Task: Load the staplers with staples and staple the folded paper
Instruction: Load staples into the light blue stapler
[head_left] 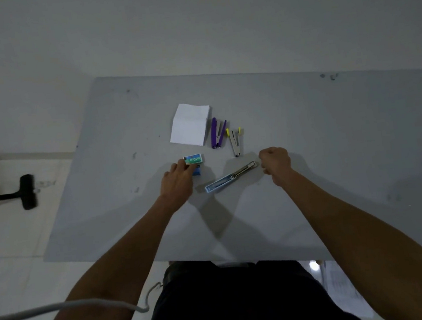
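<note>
Centre of frame, grey tabletop (334, 145). The staple box (193, 159) bears a green-and-blue label reading "10"; its smaller print is illegible. The left hand (176, 180), arm extended, grips the box's left end. The right hand (276, 163) is curled into a loose fist with nothing visible in it, just right of the opened blue stapler (230, 177). Above lie the folded paper (190, 125), the purple stapler (217, 132) and the yellow-tipped stapler (236, 141), both staplers open.
</note>
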A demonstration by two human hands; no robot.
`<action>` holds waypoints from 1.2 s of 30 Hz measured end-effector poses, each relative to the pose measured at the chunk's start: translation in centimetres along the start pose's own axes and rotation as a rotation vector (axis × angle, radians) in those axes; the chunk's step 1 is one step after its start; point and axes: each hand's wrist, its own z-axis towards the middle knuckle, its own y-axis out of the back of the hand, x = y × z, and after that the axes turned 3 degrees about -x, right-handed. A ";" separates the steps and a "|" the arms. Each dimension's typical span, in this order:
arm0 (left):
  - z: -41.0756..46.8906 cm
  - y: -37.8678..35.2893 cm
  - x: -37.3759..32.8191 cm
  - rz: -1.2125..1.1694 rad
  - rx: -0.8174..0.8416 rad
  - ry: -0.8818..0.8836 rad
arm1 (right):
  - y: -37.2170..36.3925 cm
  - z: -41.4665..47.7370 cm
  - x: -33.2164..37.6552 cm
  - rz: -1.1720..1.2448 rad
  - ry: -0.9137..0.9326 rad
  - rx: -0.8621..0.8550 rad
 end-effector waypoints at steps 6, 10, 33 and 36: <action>0.7 -0.5 -0.4 0.006 0.040 -0.029 | -0.6 -0.6 0.9 0.031 0.034 0.043; 1.1 -0.6 -0.4 -0.039 0.039 -0.029 | -0.9 -0.6 1.3 0.039 0.064 0.057; 6.9 6.0 -6.1 -0.776 -0.205 0.020 | -1.2 -1.5 6.4 0.252 0.161 0.378; 7.5 6.3 -6.2 -1.062 -0.146 0.278 | -1.0 -1.3 7.0 0.276 0.159 0.363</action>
